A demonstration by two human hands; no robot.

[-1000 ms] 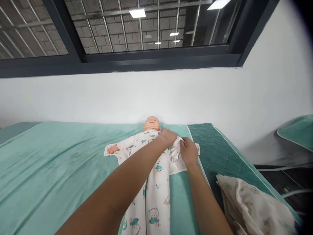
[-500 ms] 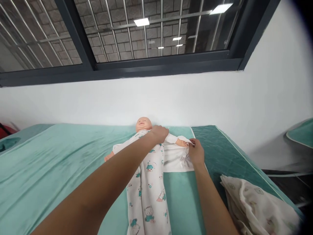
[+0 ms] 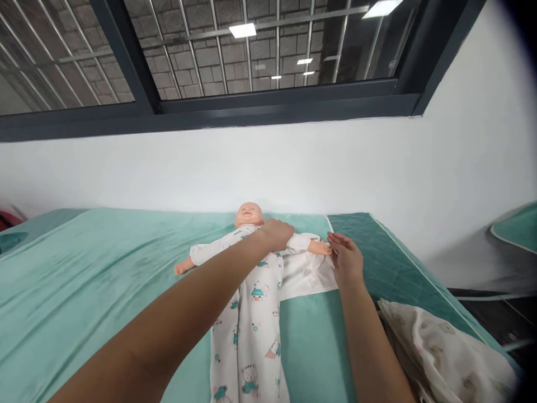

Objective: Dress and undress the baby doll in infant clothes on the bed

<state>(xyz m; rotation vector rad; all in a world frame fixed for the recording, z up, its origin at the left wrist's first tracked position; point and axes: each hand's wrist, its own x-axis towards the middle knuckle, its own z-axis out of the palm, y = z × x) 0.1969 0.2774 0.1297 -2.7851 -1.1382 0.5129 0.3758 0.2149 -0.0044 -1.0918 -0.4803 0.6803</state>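
A baby doll point(image 3: 249, 214) in a white printed sleepsuit point(image 3: 251, 313) lies face up on a teal bed cover point(image 3: 84, 280), head toward the wall, both arms spread. My left hand point(image 3: 277, 233) rests closed on the doll's upper chest by the shoulder, gripping the suit there. My right hand point(image 3: 347, 260) lies flat with fingers stretched out beside the doll's outstretched hand point(image 3: 322, 248), on the edge of a white cloth point(image 3: 308, 274) spread under that arm.
A crumpled cream printed blanket point(image 3: 444, 352) lies at the bed's near right corner. A darker quilted green pad point(image 3: 377, 252) covers the right side. The white wall and a dark-framed window point(image 3: 251, 106) stand behind the bed. The floor drops off on the right.
The doll's arm has been drawn out of the bunched cloth and now lies extended. My right hand let go of the cloth and flattened; my left hand stayed on the chest.
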